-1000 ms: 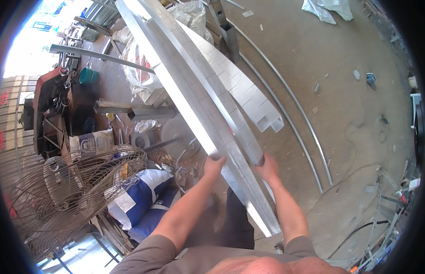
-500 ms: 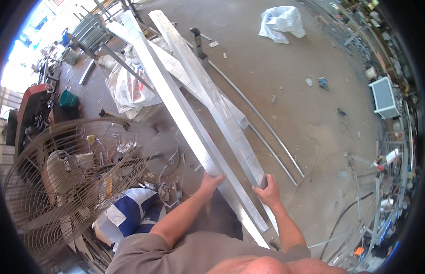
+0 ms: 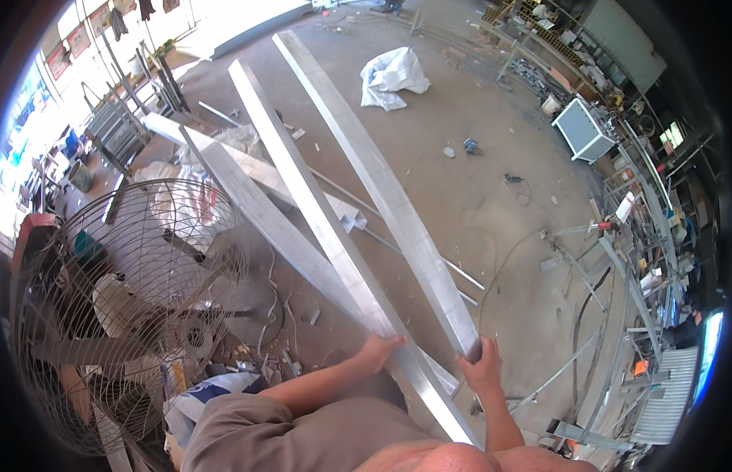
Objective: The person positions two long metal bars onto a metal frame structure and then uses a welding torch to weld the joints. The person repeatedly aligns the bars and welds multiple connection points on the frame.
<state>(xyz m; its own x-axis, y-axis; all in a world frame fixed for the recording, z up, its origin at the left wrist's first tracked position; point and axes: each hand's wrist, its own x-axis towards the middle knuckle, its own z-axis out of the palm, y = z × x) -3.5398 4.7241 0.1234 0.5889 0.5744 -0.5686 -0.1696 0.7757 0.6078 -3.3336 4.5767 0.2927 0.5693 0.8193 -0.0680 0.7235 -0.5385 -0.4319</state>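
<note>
Three long silvery rectangular metal tubes fan out ahead of me. My left hand is closed at the left edge of the middle tube, whose near end runs down beside my body. My right hand grips the near end of the right tube, fingers and thumb around its sides. Both tubes slant away to the far left with a gap between them. A third tube lies lower on the left, passing under the middle one near my left hand. Another wrapped tube lies crosswise beneath them.
A large wire-caged fan stands close on my left, a blue and white sack by it. Thin metal pipes lie on the floor. A white bag sits beyond; a white-framed box and metal frames line the right.
The view has swung to the right. The right tube has moved away from the middle one, widening the gap, and the lower left tube now shows separately. Both hands keep their hold.
</note>
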